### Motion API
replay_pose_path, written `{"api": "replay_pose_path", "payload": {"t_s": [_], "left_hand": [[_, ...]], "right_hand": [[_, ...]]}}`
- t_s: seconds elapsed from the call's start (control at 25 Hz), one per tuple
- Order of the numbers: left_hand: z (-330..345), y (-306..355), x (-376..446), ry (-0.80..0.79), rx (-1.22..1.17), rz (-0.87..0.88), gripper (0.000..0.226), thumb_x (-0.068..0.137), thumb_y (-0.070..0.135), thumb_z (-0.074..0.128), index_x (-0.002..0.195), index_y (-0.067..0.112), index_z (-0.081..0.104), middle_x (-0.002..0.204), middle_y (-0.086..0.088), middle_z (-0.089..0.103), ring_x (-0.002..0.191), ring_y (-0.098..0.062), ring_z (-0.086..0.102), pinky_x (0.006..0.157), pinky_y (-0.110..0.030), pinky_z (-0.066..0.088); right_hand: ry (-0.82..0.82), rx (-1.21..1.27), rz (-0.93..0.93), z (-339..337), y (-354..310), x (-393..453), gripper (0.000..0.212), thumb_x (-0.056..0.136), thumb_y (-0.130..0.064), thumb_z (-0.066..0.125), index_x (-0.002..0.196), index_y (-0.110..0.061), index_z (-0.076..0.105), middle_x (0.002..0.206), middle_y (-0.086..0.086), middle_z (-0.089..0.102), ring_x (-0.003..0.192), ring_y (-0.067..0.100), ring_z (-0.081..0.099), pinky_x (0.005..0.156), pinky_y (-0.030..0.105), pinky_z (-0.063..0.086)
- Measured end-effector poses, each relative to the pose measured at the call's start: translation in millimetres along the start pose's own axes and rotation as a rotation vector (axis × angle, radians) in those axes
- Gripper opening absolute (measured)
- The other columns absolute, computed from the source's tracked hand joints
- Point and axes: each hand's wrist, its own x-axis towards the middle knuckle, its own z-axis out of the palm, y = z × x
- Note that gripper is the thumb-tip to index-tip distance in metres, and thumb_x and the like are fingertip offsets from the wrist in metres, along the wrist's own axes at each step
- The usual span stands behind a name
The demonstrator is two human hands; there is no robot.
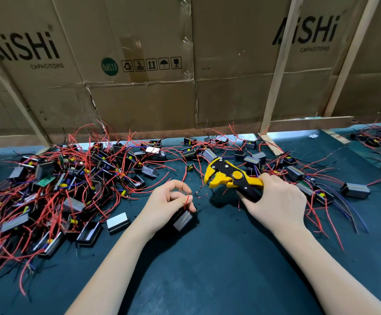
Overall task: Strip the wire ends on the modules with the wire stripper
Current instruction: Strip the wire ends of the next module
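Red wire (186,202) is being pinched upright by the left hand (170,204), presenting its end to the stripper (232,177) at two o'clock, gripped in the right hand (276,201), jaws parted.

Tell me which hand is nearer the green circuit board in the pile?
Left. The left hand is right of the green circuit board; the right hand is farther right.

Module (182,220): upper part hidden under the left hand (170,206).
Stripper (232,177) handles: rear ends hidden inside the right hand (276,202).
Pile (55,183): cut off at left edge.
Wire ends: too small to tell whether bared.
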Motion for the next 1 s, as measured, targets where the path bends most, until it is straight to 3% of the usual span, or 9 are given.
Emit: {"api": "replay_pose_path", "payload": {"t_s": [0.12, 0.24, 0.48, 0.68, 0.84, 0.92, 1.0], "left_hand": [[-0.3, 0.9, 1.9, 0.007, -0.075, -0.026, 0.019, 0.095, 0.000, 0.045, 0.089, 0.010, 0.060, 0.080, -0.004, 0.073, 0.072, -0.015, 0.064, 0.059, -0.021, 0.040], [-4.9, 2.7, 2.0, -0.090, -0.084, -0.034, 0.024, 0.079, 0.015, 0.046, 0.078, 0.013, 0.070, 0.088, -0.004, 0.073, 0.080, -0.014, 0.062, 0.062, -0.021, 0.041], [-12.6, 0.9, -4.3, -0.167, 0.040, 0.120, 0.008, 0.077, 0.022, 0.074, 0.083, 0.018, 0.078, 0.097, 0.010, 0.067, 0.092, -0.006, 0.060, 0.081, -0.013, 0.044], [-4.1, 4.9, -7.3, -0.238, 0.269, 0.216, 0.019, 0.072, 0.021, 0.086, 0.089, 0.026, 0.078, 0.094, 0.008, 0.059, 0.081, -0.005, 0.051, 0.076, -0.016, 0.040], [2.0, 3.3, -5.8, -0.156, 0.312, 0.201, 0.008, 0.078, 0.020, 0.083, 0.079, 0.026, 0.078, 0.082, 0.002, 0.072, 0.073, -0.015, 0.062, 0.071, -0.029, 0.048], [-1.4, 1.8, -4.6, -0.117, 0.279, 0.152, 0.005, 0.080, 0.022, 0.081, 0.081, 0.027, 0.079, 0.077, 0.004, 0.074, 0.068, -0.005, 0.062, 0.066, -0.021, 0.047], [-4.1, 0.6, -4.1, -0.102, 0.236, 0.118, 0.005, 0.082, 0.021, 0.078, 0.084, 0.026, 0.080, 0.077, 0.007, 0.075, 0.067, 0.001, 0.061, 0.065, -0.012, 0.044]], "right_hand": [[0.037, 0.015, -0.011, 1.1, 3.1, 0.1, 0.057, 0.062, -0.051, 0.083, 0.087, -0.005, 0.062, 0.078, 0.008, 0.061, 0.074, 0.034, 0.060, 0.068, 0.038, 0.042], [0.047, 0.014, -0.014, 2.3, 2.9, 0.6, 0.059, 0.062, -0.052, 0.082, 0.092, -0.005, 0.061, 0.081, 0.009, 0.060, 0.078, 0.034, 0.058, 0.071, 0.040, 0.040], [0.140, 0.095, 0.017, 0.1, 8.1, 3.5, 0.057, 0.062, -0.048, 0.075, 0.099, -0.007, 0.062, 0.087, 0.009, 0.061, 0.083, 0.035, 0.057, 0.076, 0.042, 0.039], [0.196, 0.157, -0.037, -2.2, 5.3, 4.5, 0.052, 0.062, -0.045, 0.069, 0.099, -0.008, 0.062, 0.088, 0.007, 0.060, 0.082, 0.033, 0.055, 0.076, 0.040, 0.035], [0.132, 0.134, -0.085, -2.0, 4.4, 2.9, 0.056, 0.069, -0.056, 0.058, 0.097, -0.008, 0.062, 0.085, 0.006, 0.058, 0.081, 0.033, 0.055, 0.075, 0.041, 0.036], [0.090, 0.091, -0.095, -1.4, 4.6, 2.2, 0.056, 0.069, -0.056, 0.057, 0.096, -0.008, 0.062, 0.084, 0.006, 0.058, 0.080, 0.033, 0.054, 0.074, 0.040, 0.035], [0.044, 0.049, -0.118, -0.1, 5.2, 1.3, 0.052, 0.064, -0.049, 0.069, 0.094, -0.007, 0.062, 0.082, 0.007, 0.057, 0.079, 0.033, 0.054, 0.074, 0.040, 0.037]]}}
